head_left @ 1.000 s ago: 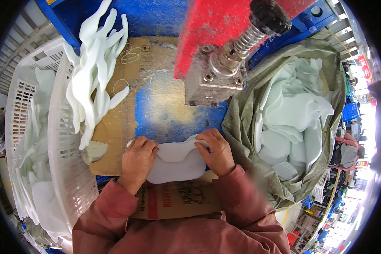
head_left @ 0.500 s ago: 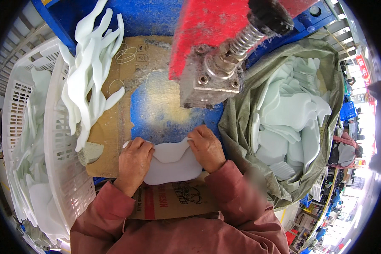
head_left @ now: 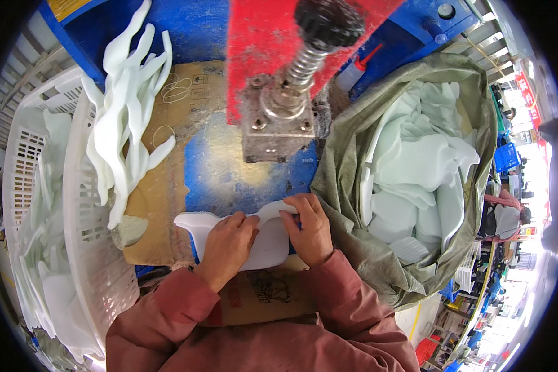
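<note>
Both hands are on a pale white foam piece [head_left: 271, 245] with a wavy upper edge, just in front of the blue work surface. My left hand [head_left: 229, 245] is closed on its middle, and the piece's left end sticks out beyond the fingers. With thumb and fingers, my right hand [head_left: 309, 228] pinches the upper right corner. A narrower band runs along the top edge; whether it is separate from the broad lower part I cannot tell. Above the surface hangs a metal press head [head_left: 278, 133] on a red arm [head_left: 260, 53], apart from both hands.
Wavy white foam strips [head_left: 127, 111] lie heaped on cardboard [head_left: 161, 226] at the left, beside white plastic baskets [head_left: 96, 204] holding more foam. On the right, a green-grey sack [head_left: 347, 164] holds broad foam pads [head_left: 415, 155]. A red-tipped bottle [head_left: 351, 75] stands behind the press head.
My left hand has slid right along the foam piece, baring its left end. My right hand has shifted slightly lower. The red arm and press head have swung left, and the bottle shows.
</note>
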`<state>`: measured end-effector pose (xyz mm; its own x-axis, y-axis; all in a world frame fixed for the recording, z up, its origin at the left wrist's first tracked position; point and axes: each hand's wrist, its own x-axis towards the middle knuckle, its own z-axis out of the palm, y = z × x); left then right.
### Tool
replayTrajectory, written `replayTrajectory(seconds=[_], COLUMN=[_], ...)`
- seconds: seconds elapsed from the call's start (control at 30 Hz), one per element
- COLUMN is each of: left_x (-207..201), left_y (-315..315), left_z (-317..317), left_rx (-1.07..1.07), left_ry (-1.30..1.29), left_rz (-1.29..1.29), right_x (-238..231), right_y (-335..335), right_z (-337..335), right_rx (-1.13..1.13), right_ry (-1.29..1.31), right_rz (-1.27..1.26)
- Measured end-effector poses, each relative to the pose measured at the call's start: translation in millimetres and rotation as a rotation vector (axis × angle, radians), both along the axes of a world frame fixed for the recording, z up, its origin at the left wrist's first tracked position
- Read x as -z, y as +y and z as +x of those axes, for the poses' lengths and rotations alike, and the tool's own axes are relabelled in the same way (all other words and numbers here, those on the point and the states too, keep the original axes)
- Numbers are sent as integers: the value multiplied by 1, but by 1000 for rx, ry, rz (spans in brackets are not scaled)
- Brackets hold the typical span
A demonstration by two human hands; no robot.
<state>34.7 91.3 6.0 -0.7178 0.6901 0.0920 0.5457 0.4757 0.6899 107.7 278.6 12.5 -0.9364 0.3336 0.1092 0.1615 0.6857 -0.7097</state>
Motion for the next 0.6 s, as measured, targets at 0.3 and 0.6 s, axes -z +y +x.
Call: replayTrajectory(seconds=[0.3, 0.6], left_x=[6, 5], left_y=[-1, -2], left_z=[5, 5], left_rx=[-5, 2], left_ry=[-9, -18], left_rz=[-3, -3], right_x=[20, 30], right_y=[8, 13], right_z=[18, 9], right_rx=[280, 227], right_ry=[1, 88], right_rz=[-465, -240])
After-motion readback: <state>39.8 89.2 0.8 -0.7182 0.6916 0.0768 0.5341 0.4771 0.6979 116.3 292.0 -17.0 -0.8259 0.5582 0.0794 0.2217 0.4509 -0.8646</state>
